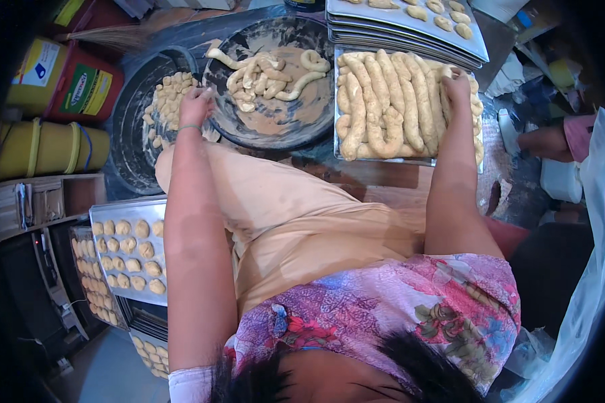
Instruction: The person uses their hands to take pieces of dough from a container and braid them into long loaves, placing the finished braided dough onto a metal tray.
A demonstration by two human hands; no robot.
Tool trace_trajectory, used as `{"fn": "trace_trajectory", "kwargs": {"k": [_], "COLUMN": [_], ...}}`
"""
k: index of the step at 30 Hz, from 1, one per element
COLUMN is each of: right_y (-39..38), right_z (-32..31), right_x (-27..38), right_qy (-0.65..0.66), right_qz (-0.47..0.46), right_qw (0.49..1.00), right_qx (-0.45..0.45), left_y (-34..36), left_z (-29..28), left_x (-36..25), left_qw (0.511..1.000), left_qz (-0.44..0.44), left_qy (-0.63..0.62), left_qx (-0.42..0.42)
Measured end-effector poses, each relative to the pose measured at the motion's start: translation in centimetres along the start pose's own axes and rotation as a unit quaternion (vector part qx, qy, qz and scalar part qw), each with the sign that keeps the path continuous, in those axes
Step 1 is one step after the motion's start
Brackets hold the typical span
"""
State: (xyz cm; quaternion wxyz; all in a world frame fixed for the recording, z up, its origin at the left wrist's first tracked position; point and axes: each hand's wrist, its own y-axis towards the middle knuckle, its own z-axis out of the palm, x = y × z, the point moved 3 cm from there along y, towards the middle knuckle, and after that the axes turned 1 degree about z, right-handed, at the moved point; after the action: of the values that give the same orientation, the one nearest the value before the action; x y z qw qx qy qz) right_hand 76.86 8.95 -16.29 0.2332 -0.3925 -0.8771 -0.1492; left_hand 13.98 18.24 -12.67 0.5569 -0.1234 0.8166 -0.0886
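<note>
My left hand (198,105) is at the rim between a black tub (131,144) of small dough pieces (171,94) and a wide black floured basin (282,134) with a tangle of dough ropes (262,80). Its fingers are curled; what they hold, if anything, is unclear. My right hand (456,86) grips a long dough rope at the upper right of a metal tray (337,153), which is covered with thick dough ropes (383,101) lying side by side.
Stacked trays (403,37) with shaped dough stand behind. At lower left are trays (131,292) of dough balls. Buckets (47,148) and a wooden box (81,195) line the left. Another person's leg (544,141) and hanging plastic sheeting (595,201) are at right.
</note>
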Motion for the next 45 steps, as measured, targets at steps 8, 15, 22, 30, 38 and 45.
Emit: {"fn": "trace_trajectory", "kwargs": {"k": [8,15,22,30,38,45], "right_y": [-1.5,-1.7,-7.2,-8.9,-7.3,-12.3], "right_z": [-1.4,-3.3,-9.3,-6.4,-6.2,-3.1], "right_x": [1.0,2.3,-4.3,-5.0,-1.7,16.2], "right_qy": [0.134,0.255,-0.027,0.042,0.031,0.130], "right_qz": [-0.113,-0.076,0.060,0.002,-0.023,-0.360], "right_qw": [0.972,0.899,0.926,0.955,0.946,0.891], "right_qx": [0.157,0.347,0.371,0.292,0.321,0.244], "left_y": [-0.4,-0.9,-0.6,-0.6,0.0,2.1], "left_z": [-0.1,1.0,1.2,1.5,0.7,-0.4], "left_x": [0.4,-0.3,-0.1,0.0,1.2,3.2], "left_qw": [1.000,0.999,0.998,0.995,0.996,0.976], "left_qz": [-0.001,0.012,-0.015,-0.010,0.036,0.067], "left_qy": [0.011,0.018,0.016,0.057,0.032,0.201], "left_qx": [0.014,0.032,0.066,0.083,0.075,-0.045]}}
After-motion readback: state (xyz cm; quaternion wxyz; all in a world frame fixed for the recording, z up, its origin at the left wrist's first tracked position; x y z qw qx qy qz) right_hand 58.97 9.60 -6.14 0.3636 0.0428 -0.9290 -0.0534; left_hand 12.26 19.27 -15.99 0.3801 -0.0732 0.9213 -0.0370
